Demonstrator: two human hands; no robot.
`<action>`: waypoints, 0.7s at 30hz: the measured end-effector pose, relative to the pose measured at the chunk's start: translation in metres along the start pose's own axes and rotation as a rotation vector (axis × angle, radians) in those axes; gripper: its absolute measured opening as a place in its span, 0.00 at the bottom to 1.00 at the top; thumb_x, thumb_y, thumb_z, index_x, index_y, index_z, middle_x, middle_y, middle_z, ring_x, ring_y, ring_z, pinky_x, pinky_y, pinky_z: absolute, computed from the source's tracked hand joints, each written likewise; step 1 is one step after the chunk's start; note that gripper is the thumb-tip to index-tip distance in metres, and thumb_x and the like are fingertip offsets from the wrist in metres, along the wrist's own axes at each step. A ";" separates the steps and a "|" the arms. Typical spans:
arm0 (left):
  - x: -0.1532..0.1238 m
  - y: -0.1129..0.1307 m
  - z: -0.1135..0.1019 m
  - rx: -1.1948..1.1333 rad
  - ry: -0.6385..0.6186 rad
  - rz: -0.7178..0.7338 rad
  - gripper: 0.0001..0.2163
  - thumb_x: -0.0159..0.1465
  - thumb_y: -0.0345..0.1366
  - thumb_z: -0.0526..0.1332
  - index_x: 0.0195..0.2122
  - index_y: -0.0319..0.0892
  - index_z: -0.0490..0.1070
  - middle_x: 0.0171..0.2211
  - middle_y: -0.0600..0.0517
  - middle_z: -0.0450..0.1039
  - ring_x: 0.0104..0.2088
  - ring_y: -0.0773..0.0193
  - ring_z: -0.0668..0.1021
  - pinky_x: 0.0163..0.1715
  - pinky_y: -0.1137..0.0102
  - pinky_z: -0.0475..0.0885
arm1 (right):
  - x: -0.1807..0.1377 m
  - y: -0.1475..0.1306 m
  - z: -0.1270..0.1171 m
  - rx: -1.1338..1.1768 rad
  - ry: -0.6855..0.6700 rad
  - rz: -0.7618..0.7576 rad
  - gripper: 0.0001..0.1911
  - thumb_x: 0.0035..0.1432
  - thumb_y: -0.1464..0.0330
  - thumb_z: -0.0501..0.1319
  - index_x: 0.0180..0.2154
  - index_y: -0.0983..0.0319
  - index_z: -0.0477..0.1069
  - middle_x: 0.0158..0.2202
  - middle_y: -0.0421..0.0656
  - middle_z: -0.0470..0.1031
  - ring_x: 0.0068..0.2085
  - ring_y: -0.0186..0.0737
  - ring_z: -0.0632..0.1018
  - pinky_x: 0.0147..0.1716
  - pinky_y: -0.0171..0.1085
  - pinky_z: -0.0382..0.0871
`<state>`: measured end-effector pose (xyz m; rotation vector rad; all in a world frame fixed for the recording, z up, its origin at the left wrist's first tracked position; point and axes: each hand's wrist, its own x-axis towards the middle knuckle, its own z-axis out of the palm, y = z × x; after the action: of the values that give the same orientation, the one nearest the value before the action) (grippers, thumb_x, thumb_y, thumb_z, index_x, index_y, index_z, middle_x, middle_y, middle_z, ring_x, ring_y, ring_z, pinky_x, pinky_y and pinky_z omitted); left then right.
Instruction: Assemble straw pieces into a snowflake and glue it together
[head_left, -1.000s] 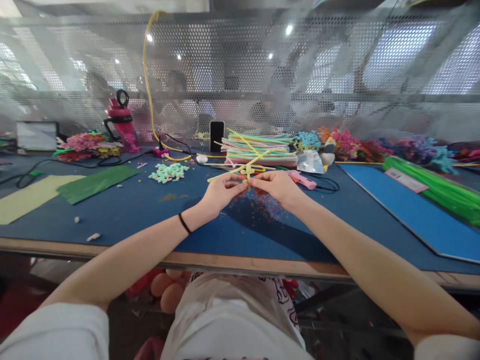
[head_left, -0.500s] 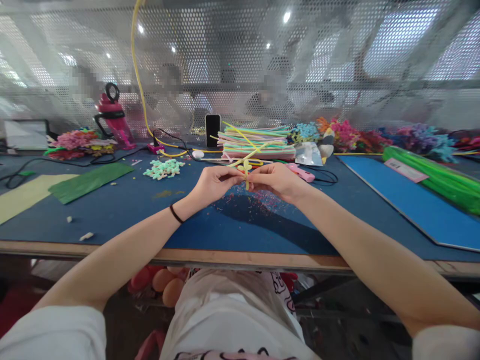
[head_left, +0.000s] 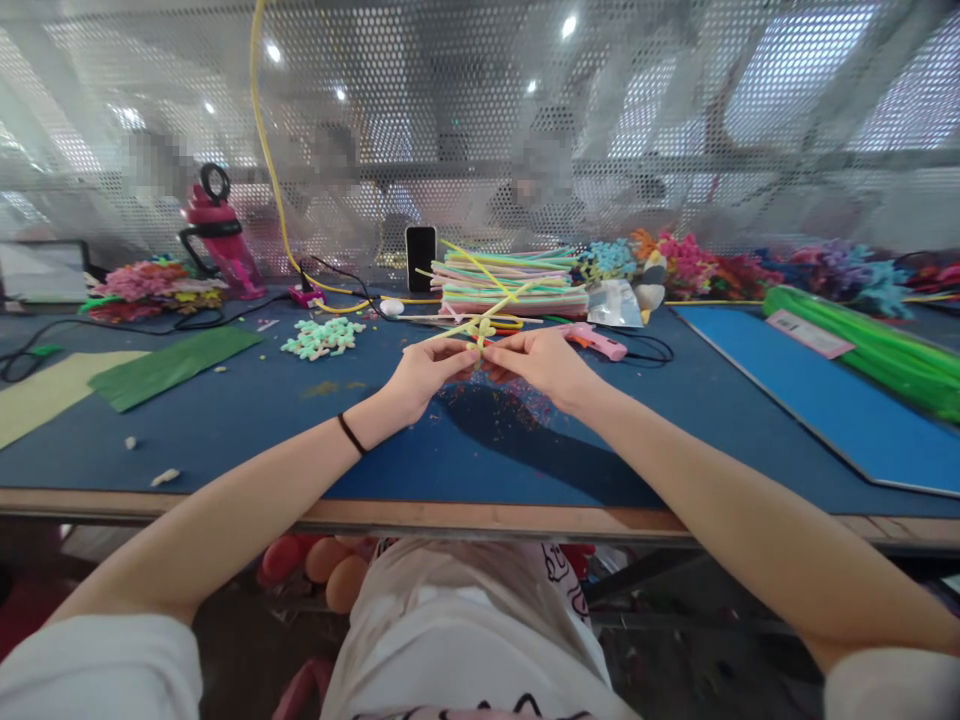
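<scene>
Both my hands meet above the middle of the blue table mat [head_left: 247,420]. My left hand [head_left: 422,372] and my right hand [head_left: 541,360] each pinch a thin yellow pipe cleaner piece [head_left: 480,335] between fingertips, with loose yellow ends sticking up toward the back. A black band is on my left wrist. Behind my hands lies a stack of pastel pipe cleaners [head_left: 517,282].
A pink glue gun [head_left: 596,343] lies right of my hands. Mint flower pieces [head_left: 321,337], green and yellow sheets [head_left: 176,362], a pink bottle [head_left: 217,235], a phone [head_left: 421,256], a green bundle [head_left: 870,350], a blue board [head_left: 810,400] and colourful craft piles surround. A perforated screen stands behind.
My hands stay together on the yellow piece, shifting slightly left and away; the camera has tilted a little downward.
</scene>
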<state>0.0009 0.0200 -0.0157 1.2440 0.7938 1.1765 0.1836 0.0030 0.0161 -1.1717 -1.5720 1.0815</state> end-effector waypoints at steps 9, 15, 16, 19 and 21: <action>-0.004 0.007 0.005 -0.155 0.054 -0.054 0.10 0.56 0.37 0.73 0.33 0.38 0.76 0.31 0.54 0.76 0.31 0.71 0.75 0.37 0.73 0.73 | -0.001 0.013 0.018 0.261 0.089 -0.123 0.22 0.43 0.53 0.76 0.32 0.64 0.80 0.25 0.40 0.76 0.28 0.33 0.73 0.32 0.36 0.68; -0.004 0.007 0.004 0.008 0.037 0.084 0.14 0.52 0.43 0.74 0.32 0.38 0.78 0.29 0.55 0.73 0.28 0.72 0.72 0.32 0.73 0.69 | 0.000 0.015 0.022 0.285 0.135 -0.200 0.16 0.47 0.57 0.73 0.32 0.63 0.80 0.25 0.39 0.75 0.27 0.33 0.71 0.32 0.36 0.65; -0.004 0.008 0.002 0.068 0.035 0.114 0.14 0.53 0.43 0.74 0.31 0.38 0.78 0.28 0.55 0.73 0.28 0.72 0.71 0.32 0.73 0.67 | 0.000 0.013 0.019 0.234 0.119 -0.206 0.16 0.47 0.57 0.73 0.31 0.63 0.80 0.24 0.39 0.75 0.28 0.33 0.72 0.32 0.36 0.66; -0.003 0.009 -0.004 0.309 -0.001 0.188 0.13 0.55 0.44 0.71 0.30 0.38 0.78 0.25 0.55 0.73 0.27 0.71 0.70 0.30 0.72 0.64 | 0.000 0.006 0.004 0.008 0.050 -0.181 0.14 0.48 0.58 0.72 0.28 0.64 0.79 0.23 0.40 0.75 0.27 0.35 0.72 0.32 0.37 0.65; -0.002 0.009 -0.007 0.466 -0.041 0.208 0.12 0.55 0.43 0.71 0.30 0.38 0.78 0.26 0.53 0.74 0.27 0.69 0.71 0.30 0.72 0.64 | 0.001 0.003 -0.004 -0.163 -0.005 -0.153 0.14 0.47 0.58 0.72 0.26 0.64 0.79 0.23 0.41 0.75 0.26 0.34 0.70 0.30 0.37 0.63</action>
<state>-0.0082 0.0196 -0.0088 1.7633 0.9591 1.1618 0.1878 0.0053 0.0140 -1.1353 -1.7494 0.8709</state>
